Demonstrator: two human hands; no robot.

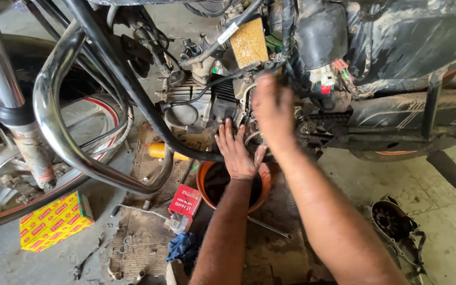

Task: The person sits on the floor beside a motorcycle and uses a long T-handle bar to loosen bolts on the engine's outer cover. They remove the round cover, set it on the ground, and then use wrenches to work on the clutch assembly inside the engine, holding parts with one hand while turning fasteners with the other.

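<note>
L hand [237, 150] fingers spread flat on engine [222, 103] lower side, gripping nothing. R hand [272, 113] blurred, over engine's open side just right of L; grip can't tell. Orange bowl [263, 184] directly below engine, chrome crash bar [59, 126] crowds its left, floor open to right. Engine greasy, cover off

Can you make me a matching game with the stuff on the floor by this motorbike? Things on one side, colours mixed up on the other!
Things:
1. big cardboard box
2. small box
3. bowl under the engine
4. rag

Colours:
a. blue
b. orange
c. yellow with red print
d. red

Pairs: 1-c, 2-d, 3-b, 4-a

Both hands, left hand and right hand, are up at the engine, above the bowl.
</note>
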